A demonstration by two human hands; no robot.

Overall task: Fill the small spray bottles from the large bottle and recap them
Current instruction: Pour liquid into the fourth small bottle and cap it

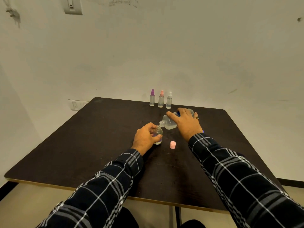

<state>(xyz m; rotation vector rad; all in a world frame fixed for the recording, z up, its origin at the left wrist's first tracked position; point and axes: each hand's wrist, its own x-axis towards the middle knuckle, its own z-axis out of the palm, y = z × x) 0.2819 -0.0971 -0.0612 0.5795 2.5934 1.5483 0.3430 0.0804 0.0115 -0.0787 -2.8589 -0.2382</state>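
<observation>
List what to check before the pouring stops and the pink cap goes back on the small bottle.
1. Left hand grips the small bottle, upright: ok.
2. Right hand holds the large bottle tilted, its mouth right above the small bottle's neck: ok.
3. Fill level in the small bottle: cannot tell.
4. Pink cap sits free on the table, just right of the small bottle: ok.
5. Surface dry around the small bottle: cannot tell.
6. Three capped spray bottles stand at the far edge, apart from both hands: ok.
</observation>
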